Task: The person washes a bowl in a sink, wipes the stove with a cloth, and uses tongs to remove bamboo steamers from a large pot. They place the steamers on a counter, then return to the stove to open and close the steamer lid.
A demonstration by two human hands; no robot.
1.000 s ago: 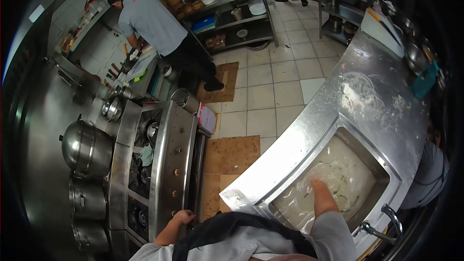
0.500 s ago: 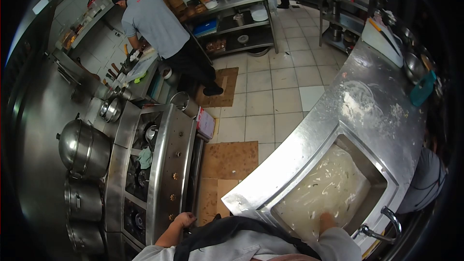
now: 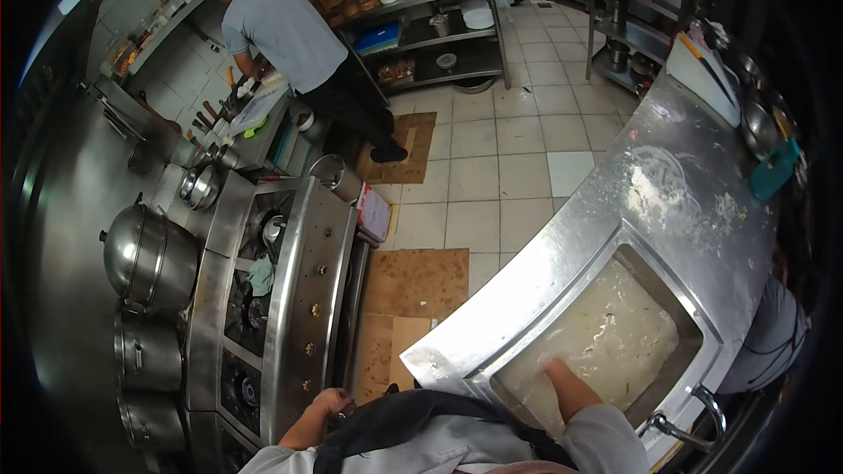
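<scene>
My right hand reaches down into a steel sink at the lower right. Its fingers are hidden beneath cloudy, whitish water with small green bits and light patches afloat. My left hand hangs low by my side, near the front of the stove. Its fingers are curled in, and whatever they may hold cannot be made out. A chrome faucet stands at the sink's right corner, close to my right forearm.
White powder is scattered over the steel counter beyond the sink. Lidded pots line the left wall. A co-worker bends over a bench at the upper left; another person's sleeve shows at the right. Cardboard covers part of the floor.
My right hand has moved left through the sink water, and the surface ripples have changed. My left hand stays nearly in place. The view has shifted slightly.
</scene>
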